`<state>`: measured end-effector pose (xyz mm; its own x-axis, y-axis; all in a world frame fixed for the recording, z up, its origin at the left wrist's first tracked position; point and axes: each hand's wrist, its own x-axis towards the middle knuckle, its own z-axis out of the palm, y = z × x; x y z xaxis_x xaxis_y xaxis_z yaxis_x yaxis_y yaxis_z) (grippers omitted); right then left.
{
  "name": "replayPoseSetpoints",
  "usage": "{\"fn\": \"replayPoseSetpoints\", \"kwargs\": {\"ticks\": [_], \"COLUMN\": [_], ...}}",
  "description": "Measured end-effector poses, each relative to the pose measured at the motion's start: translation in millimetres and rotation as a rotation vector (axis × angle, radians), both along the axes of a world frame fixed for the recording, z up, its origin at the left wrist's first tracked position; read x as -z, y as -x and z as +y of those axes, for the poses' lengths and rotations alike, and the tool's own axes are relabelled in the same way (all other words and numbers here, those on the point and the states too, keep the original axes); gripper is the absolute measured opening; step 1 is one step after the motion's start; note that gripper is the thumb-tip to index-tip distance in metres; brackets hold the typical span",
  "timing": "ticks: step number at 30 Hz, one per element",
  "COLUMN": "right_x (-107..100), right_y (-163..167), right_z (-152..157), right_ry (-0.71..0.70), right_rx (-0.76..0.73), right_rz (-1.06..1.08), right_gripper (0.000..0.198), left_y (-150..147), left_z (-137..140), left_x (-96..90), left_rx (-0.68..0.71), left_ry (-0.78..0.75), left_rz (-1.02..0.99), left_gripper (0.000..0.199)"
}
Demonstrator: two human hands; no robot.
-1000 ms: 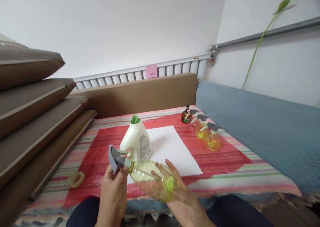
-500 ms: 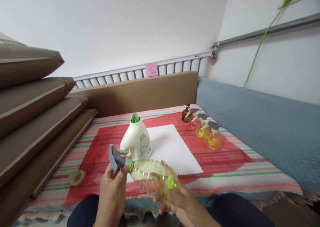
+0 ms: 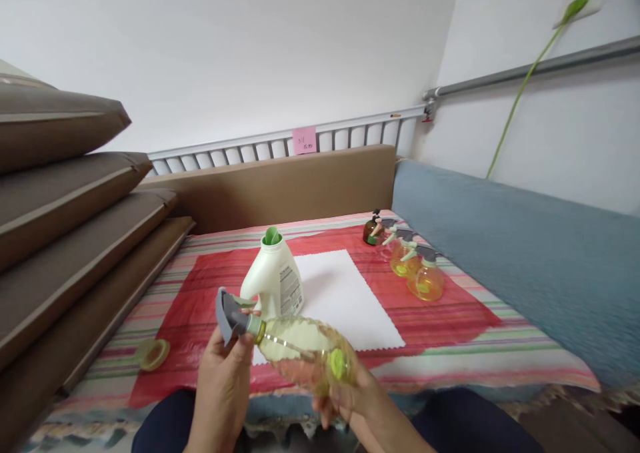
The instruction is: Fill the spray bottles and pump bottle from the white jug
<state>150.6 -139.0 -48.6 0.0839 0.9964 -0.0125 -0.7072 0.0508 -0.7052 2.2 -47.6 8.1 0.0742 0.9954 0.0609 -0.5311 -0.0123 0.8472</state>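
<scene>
A clear yellow spray bottle [image 3: 300,350] lies sideways in the air between my hands, its grey trigger head [image 3: 233,316] pointing left. My left hand [image 3: 225,370] is closed round the neck, with the thumb near the collar. Round the bottle's base wraps my right hand [image 3: 353,396], partly seen through the clear wall. Just behind the spray bottle stands a white detergent jug [image 3: 273,280], upright, with an open green-rimmed mouth. A pale yellow-green cap [image 3: 153,354] rests on the cloth left of my left hand.
Several spray bottles [image 3: 425,283] and a dark brown pump bottle [image 3: 373,231] stand in a row at the right. White paper [image 3: 345,293] lies on a red sheet [image 3: 210,273]. Brown cushions [image 3: 75,206] are stacked at the left; a blue padded side [image 3: 490,246] borders the right.
Both hands keep their hold on the spray bottle, which has shifted only very slightly. The view has tilted a little; the other things stay in place.
</scene>
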Motion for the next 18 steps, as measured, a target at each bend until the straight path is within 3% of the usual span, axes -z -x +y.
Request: {"fn": "replayPoseSetpoints", "kwargs": {"ticks": [2, 6, 10, 13, 16, 18], "right_x": [2, 9, 13, 15, 16, 17], "right_y": [0, 3, 4, 5, 7, 6], "right_z": [-1, 2, 5, 4, 2, 3], "right_ry": [0.066, 0.235, 0.184, 0.087, 0.137, 0.163], "right_rx": [-0.088, -0.345, -0.243, -0.196, -0.274, -0.357], "right_rz": [0.020, 0.067, 0.086, 0.087, 0.093, 0.074], "right_gripper": [0.061, 0.077, 0.064, 0.071, 0.058, 0.062], "left_y": [0, 1, 3, 3, 2, 1], "left_z": [0, -2, -3, -3, -4, -6], "left_x": [0.8, 2.5, 5.3, 8.9, 11.5, 11.6], "left_rx": [0.027, 0.061, 0.043, 0.045, 0.085, 0.133], "left_ry": [0.005, 0.009, -0.008, -0.012, -0.016, -0.037], "left_rz": [-0.002, 0.006, 0.034, 0.057, 0.086, 0.095], "left_gripper": [0.041, 0.038, 0.037, 0.036, 0.035, 0.034]}}
